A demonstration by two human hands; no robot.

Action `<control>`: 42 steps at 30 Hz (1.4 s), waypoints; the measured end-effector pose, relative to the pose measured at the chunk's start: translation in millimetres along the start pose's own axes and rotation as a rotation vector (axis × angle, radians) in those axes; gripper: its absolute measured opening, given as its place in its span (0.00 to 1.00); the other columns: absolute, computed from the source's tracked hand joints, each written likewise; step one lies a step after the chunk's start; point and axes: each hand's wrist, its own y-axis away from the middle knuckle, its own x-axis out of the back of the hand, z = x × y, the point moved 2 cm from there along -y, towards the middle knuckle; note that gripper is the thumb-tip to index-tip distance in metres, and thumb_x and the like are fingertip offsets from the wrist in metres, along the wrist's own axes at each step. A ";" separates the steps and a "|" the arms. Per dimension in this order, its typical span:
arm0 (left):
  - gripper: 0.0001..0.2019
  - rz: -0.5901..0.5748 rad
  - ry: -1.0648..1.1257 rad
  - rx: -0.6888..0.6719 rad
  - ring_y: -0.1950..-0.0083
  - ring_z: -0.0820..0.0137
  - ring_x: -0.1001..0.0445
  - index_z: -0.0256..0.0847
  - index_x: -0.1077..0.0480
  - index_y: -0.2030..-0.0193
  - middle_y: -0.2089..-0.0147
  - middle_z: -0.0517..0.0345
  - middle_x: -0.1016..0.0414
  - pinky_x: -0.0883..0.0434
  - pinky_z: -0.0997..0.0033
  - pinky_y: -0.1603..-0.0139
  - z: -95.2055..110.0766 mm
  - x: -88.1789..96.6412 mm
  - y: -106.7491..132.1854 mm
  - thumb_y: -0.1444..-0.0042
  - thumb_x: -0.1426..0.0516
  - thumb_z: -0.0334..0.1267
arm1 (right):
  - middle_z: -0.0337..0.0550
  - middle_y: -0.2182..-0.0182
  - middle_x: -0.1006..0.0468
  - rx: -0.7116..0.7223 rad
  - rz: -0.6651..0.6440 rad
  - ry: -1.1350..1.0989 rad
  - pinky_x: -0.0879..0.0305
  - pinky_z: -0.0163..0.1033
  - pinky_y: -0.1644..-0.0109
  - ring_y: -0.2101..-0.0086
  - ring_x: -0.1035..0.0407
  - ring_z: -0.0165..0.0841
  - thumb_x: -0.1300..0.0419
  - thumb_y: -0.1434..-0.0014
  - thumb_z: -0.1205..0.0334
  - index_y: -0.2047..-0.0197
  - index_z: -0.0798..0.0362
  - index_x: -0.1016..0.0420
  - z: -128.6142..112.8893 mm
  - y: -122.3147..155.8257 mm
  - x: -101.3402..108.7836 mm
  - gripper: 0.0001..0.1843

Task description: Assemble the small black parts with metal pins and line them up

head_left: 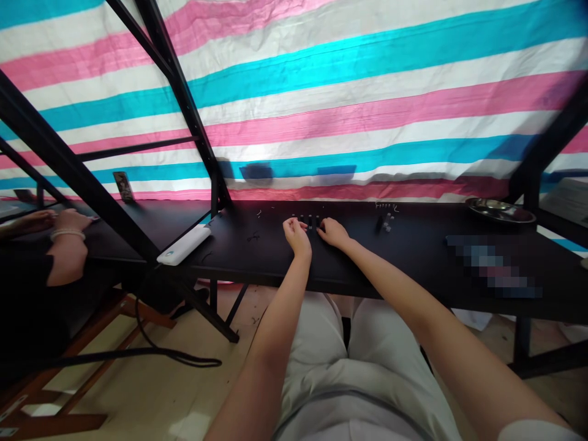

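My left hand is over the black table with its fingers curled together; anything between the fingertips is too small to make out. To its right, my right hand rests on the tabletop, fingers bent and pressed together beside a small dark block. Several such little dark pieces with pale ends stand in a short row between and behind my hands, one of them a small upright block. I cannot tell whether the right fingertips grip the end piece or only touch it.
Small clear and dark pieces lie to the right, with tiny pale bits behind. Farther right are a round metal dish and a blurred-out patch. A white power bank-like box lies left. Another person's hands work beyond the black frame.
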 end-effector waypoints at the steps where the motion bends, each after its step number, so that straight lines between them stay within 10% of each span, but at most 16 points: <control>1: 0.04 0.001 -0.002 0.000 0.76 0.77 0.36 0.39 0.41 0.65 0.77 0.64 0.35 0.37 0.76 0.70 -0.1 -0.1 0.1 0.42 0.53 0.37 | 0.51 0.59 0.28 0.021 0.004 0.020 0.40 0.37 0.59 0.58 0.34 0.37 0.49 0.40 0.58 0.60 0.56 0.31 0.0 3.9 2.2 0.11; 10: 0.05 -0.095 -0.124 -0.146 0.73 0.76 0.34 0.40 0.40 0.64 0.76 0.63 0.35 0.36 0.76 0.67 9.8 -1.4 9.5 0.41 0.52 0.38 | 0.51 0.61 0.28 0.254 0.044 0.150 0.41 0.39 0.56 0.60 0.35 0.38 0.53 0.39 0.62 0.59 0.57 0.31 23.0 46.8 22.1 0.12; 20: 0.05 -0.811 -0.575 -0.318 0.74 0.77 0.36 0.40 0.33 0.69 0.75 0.63 0.32 0.37 0.77 0.69 4.4 -16.6 33.7 0.46 0.47 0.38 | 0.41 0.73 0.30 0.114 0.214 -0.076 0.43 0.36 0.66 0.71 0.36 0.31 0.48 0.44 0.59 0.72 0.51 0.34 75.1 76.2 50.9 0.08; 27: 0.08 -0.815 -0.605 -0.333 0.74 0.77 0.36 0.39 0.32 0.71 0.76 0.63 0.32 0.38 0.77 0.70 3.0 -16.6 33.1 0.46 0.48 0.39 | 0.47 0.66 0.32 -0.296 0.838 -0.116 0.41 0.41 0.57 0.63 0.37 0.36 0.51 0.43 0.57 0.66 0.52 0.37 109.0 86.2 83.2 0.08; 42: 0.07 -0.799 -0.617 -0.347 0.74 0.77 0.36 0.40 0.32 0.71 0.75 0.63 0.32 0.37 0.77 0.69 1.9 -16.2 33.3 0.46 0.48 0.37 | 0.52 0.60 0.32 -0.525 0.626 -0.080 0.42 0.47 0.56 0.58 0.40 0.42 0.47 0.47 0.54 0.62 0.54 0.35 142.6 80.0 63.0 0.13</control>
